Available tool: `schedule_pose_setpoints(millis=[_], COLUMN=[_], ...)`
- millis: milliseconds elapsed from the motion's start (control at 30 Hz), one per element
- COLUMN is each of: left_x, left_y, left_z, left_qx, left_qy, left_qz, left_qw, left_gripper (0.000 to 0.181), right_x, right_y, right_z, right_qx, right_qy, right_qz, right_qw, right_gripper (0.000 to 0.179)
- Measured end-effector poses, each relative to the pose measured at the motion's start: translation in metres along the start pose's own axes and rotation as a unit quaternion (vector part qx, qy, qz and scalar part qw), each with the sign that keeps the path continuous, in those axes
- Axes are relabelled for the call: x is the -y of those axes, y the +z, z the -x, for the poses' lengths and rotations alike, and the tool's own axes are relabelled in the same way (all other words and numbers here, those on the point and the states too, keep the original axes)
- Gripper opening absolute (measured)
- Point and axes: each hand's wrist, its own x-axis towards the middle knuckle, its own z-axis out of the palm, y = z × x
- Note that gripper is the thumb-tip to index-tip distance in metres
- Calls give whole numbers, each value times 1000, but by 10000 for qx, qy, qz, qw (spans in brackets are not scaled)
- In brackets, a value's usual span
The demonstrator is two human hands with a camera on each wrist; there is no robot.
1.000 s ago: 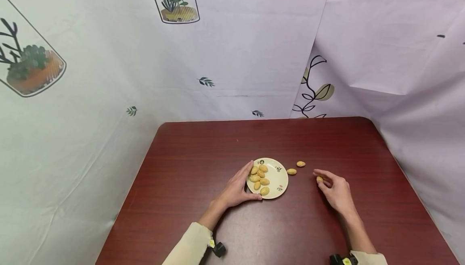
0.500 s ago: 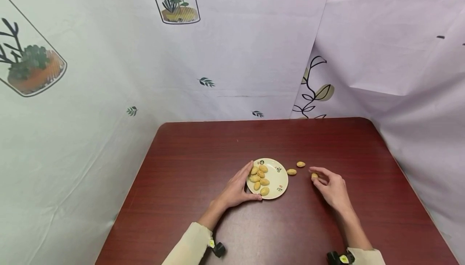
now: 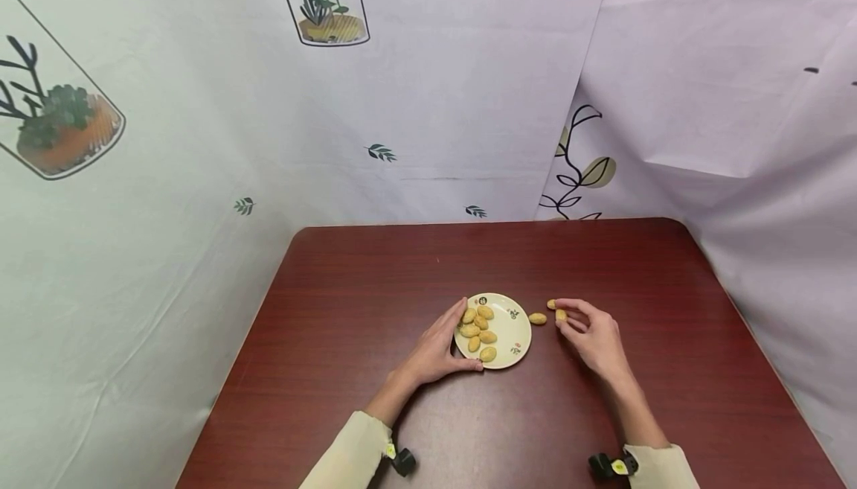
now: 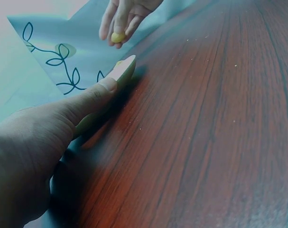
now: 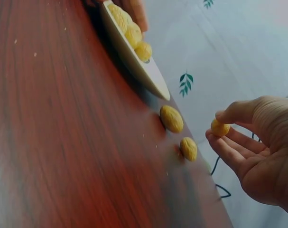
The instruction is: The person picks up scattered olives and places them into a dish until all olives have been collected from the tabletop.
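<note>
A small cream plate (image 3: pixel 510 325) with printed sprigs lies on the table, bearing several yellow, wrinkled, oval fruits (image 3: pixel 488 337) gathered on its left side. My left hand (image 3: pixel 434 347) holds the plate from the left, thumb at the near rim and fingers along the far left rim; the thumb (image 4: pixel 94 99) also shows over the rim in the left wrist view. Between thumb and fingertips, my right hand (image 3: pixel 597 339) pinches one yellow oval fruit (image 5: pixel 220 127) above the table, right of the plate. Two more, one nearer fruit (image 5: pixel 171 118) and another fruit (image 5: pixel 188 148), lie on the tabletop beside the plate.
The dark red wood-grain table (image 3: pixel 375 273) has rounded far corners. Pale cloth (image 3: pixel 455 87) printed with plants hangs behind it and at the sides. A black wrist camera (image 3: pixel 404 461) is strapped at the left cuff, another wrist camera (image 3: pixel 601 465) at the right cuff.
My right hand has moved left toward the plate with the pinched fruit and now partly covers the farther loose fruit in the head view. My left hand and the plate have stayed put.
</note>
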Motion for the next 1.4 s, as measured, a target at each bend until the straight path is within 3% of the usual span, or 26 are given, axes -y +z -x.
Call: schedule_pose_setpoints(millis=[333, 667, 1067, 1400], left_x=[0, 0, 1, 2], left_y=[1, 1, 1, 0], left_z=[1, 0, 0, 0], left_qx=[-37, 20, 28, 7], left_qy=[40, -1, -16, -11], left_qz=[8, 72, 66, 94], left_qw=[10000, 10000, 10000, 10000], left_gripper=[126, 127, 126, 125], right_x=[2, 0, 3, 6], right_y=[24, 46, 60, 72], right_z=[-11, -12, -5, -3], right_qx=[332, 435, 1427, 2108], right_qy=[132, 212, 322, -14], right_qz=[-280, -50, -131, -54], right_qw=[9990, 9988, 9892, 9775], right_gripper=[33, 31, 41, 32])
